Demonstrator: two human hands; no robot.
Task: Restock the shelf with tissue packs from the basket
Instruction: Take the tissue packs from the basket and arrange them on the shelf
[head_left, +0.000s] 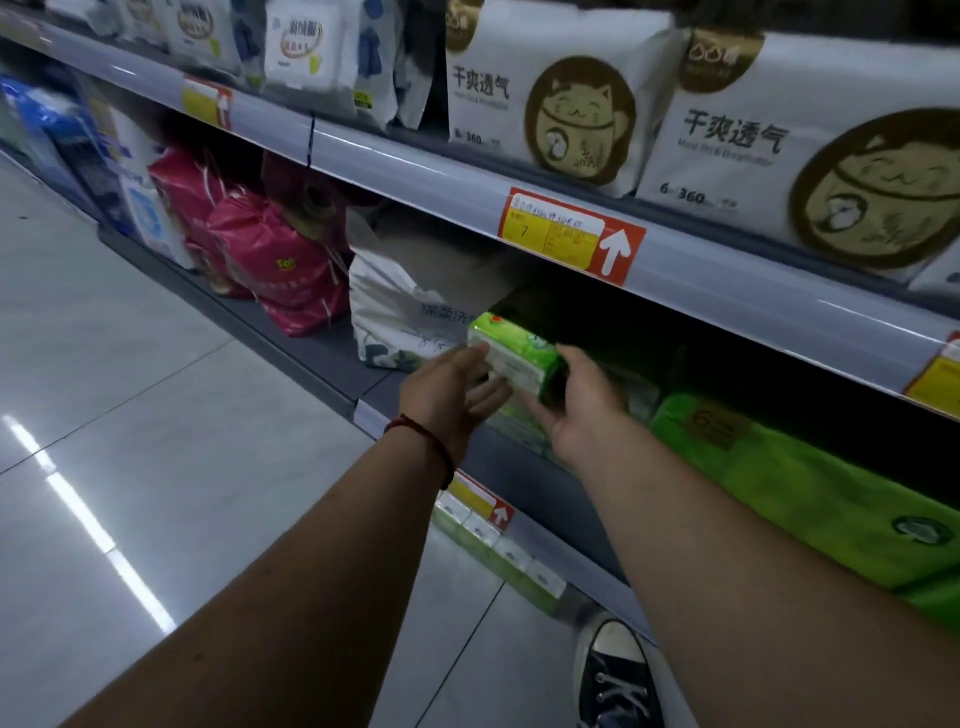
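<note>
Left arm: we reach it forward and up, bare, with a red cord around the wrist.
Left hand (451, 391): we turn the palm inward, fingers (485, 397) loosely spread and touching the near end of the pack (511, 356).
Right arm: we stretch it forward beside the left, bare.
Right hand (576, 402): we cup the pack's far end, thumb on top, fingers below.
Hands: we set them close together, one at each end of the pack.
</note>
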